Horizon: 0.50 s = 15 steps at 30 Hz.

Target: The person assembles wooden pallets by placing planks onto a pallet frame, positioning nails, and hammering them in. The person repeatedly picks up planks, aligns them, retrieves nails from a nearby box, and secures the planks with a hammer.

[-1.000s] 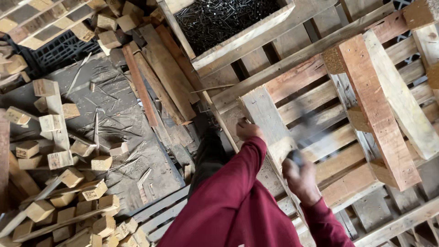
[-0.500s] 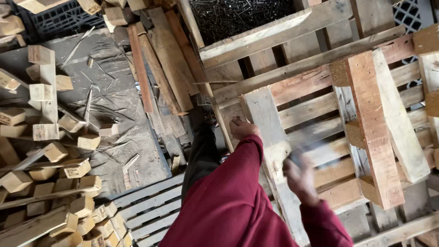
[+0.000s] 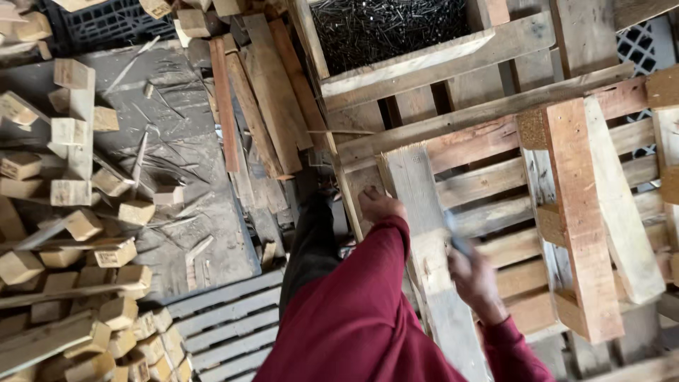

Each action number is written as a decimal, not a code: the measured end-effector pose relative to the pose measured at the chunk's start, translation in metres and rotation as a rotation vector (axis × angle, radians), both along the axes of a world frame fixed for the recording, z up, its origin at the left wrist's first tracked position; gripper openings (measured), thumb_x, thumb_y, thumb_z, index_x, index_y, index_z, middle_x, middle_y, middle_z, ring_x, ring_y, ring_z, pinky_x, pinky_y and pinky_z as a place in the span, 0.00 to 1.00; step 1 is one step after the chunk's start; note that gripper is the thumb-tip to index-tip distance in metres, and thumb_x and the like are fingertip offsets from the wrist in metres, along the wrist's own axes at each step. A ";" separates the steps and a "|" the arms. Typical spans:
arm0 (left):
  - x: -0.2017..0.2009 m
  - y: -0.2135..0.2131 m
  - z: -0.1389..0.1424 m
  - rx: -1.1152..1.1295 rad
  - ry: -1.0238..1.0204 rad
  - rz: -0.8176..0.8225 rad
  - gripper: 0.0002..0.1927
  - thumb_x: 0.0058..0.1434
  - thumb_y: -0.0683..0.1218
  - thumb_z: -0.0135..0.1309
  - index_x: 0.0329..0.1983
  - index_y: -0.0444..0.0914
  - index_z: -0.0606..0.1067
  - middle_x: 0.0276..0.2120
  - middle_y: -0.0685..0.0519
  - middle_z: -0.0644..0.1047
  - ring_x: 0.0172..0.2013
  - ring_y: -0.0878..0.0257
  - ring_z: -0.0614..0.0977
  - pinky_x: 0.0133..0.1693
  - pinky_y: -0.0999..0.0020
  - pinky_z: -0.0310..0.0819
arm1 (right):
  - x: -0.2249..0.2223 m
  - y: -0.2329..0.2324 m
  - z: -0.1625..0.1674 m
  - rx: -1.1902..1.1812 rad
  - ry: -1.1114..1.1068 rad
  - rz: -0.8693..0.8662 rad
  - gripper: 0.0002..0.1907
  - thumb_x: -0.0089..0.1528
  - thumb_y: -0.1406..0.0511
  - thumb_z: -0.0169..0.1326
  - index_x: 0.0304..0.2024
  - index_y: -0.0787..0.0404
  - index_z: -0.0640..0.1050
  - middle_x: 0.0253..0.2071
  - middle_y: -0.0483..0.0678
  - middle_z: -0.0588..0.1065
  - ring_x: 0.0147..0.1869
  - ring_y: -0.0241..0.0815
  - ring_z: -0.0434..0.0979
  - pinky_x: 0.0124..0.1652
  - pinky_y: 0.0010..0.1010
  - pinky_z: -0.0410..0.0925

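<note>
The person wears a long-sleeved top in deep maroon, its soft fabric creased along both arms. The sleeves run down to the wrists, ending in plain cuffs. The left hand and right hand are bare, without gloves. Dark trousers cover the legs below.

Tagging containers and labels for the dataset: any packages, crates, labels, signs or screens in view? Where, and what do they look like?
No labels, signs or screens can be made out.
Wooden box: top centre, pale plank walls, full of dark nails.
Plastic crate: top left, dark lattice walls, partly under wood blocks.
White lattice panel: top right, behind the pallet.
</note>
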State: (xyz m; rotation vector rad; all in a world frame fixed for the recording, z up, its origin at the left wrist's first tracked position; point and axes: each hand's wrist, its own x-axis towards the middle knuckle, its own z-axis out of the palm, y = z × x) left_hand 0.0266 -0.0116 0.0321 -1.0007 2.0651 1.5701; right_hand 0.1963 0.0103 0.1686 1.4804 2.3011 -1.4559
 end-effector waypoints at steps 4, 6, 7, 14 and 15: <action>-0.008 0.001 0.005 0.624 -0.228 0.646 0.18 0.73 0.55 0.44 0.45 0.37 0.77 0.40 0.49 0.81 0.40 0.54 0.81 0.43 0.54 0.73 | -0.003 0.012 0.023 -0.679 0.860 -0.293 0.27 0.80 0.55 0.50 0.31 0.67 0.74 0.22 0.40 0.69 0.25 0.29 0.66 0.24 0.20 0.63; -0.002 0.005 0.003 -0.126 -0.023 -0.109 0.18 0.72 0.54 0.45 0.43 0.34 0.75 0.39 0.39 0.81 0.38 0.45 0.82 0.41 0.50 0.74 | 0.003 0.015 0.060 0.128 0.603 -0.199 0.18 0.71 0.55 0.52 0.47 0.65 0.72 0.28 0.46 0.69 0.25 0.35 0.68 0.27 0.29 0.66; 0.001 0.009 0.002 -0.122 -0.052 -0.098 0.17 0.70 0.53 0.46 0.43 0.34 0.75 0.38 0.39 0.81 0.37 0.45 0.82 0.41 0.50 0.74 | 0.001 0.019 0.073 0.212 0.770 -0.085 0.18 0.74 0.55 0.52 0.50 0.64 0.71 0.29 0.47 0.69 0.26 0.35 0.69 0.30 0.29 0.70; -0.021 -0.052 -0.029 0.060 -0.245 -0.059 0.15 0.66 0.48 0.47 0.38 0.30 0.76 0.32 0.39 0.80 0.28 0.50 0.79 0.31 0.54 0.70 | 0.001 -0.018 0.002 0.227 0.293 -0.017 0.17 0.68 0.55 0.56 0.48 0.61 0.74 0.28 0.52 0.71 0.29 0.42 0.70 0.32 0.37 0.69; -0.029 -0.064 -0.031 0.188 -0.328 -0.051 0.15 0.67 0.46 0.45 0.38 0.30 0.78 0.31 0.41 0.79 0.26 0.52 0.78 0.27 0.55 0.69 | 0.013 -0.024 -0.011 0.174 0.061 -0.020 0.16 0.68 0.55 0.56 0.47 0.61 0.75 0.27 0.53 0.71 0.29 0.43 0.70 0.33 0.39 0.68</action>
